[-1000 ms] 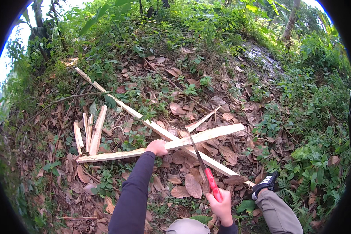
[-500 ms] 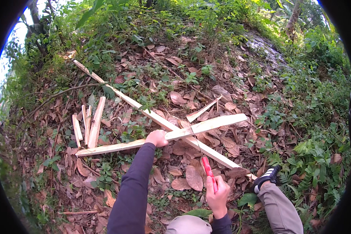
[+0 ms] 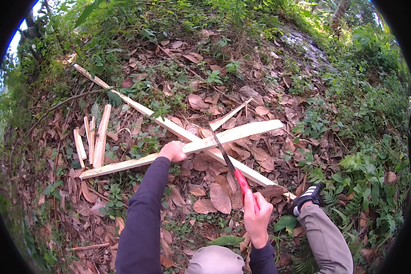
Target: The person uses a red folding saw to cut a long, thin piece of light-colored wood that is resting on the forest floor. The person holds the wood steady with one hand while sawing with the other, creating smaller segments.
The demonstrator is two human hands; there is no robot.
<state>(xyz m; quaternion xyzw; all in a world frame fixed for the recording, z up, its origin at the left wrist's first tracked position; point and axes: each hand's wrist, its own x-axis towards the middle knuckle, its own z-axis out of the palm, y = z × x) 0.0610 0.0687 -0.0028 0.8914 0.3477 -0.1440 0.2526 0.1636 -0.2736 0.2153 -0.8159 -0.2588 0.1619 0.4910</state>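
Holding the top board [image 3: 201, 145] tight with the left hand [image 3: 172, 150], maybe to stop wobbles. Gripping a red-handled saw [image 3: 240, 179] with the right hand [image 3: 258, 219].

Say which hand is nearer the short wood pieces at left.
Left. The left hand, on the upper board, is right of the pieces; the right hand, gripping the red-handled saw, is farther right and lower in view.

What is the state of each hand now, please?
Left hand: closed, holding the upper wooden board.
Right hand: closed, holding the red-handled saw.
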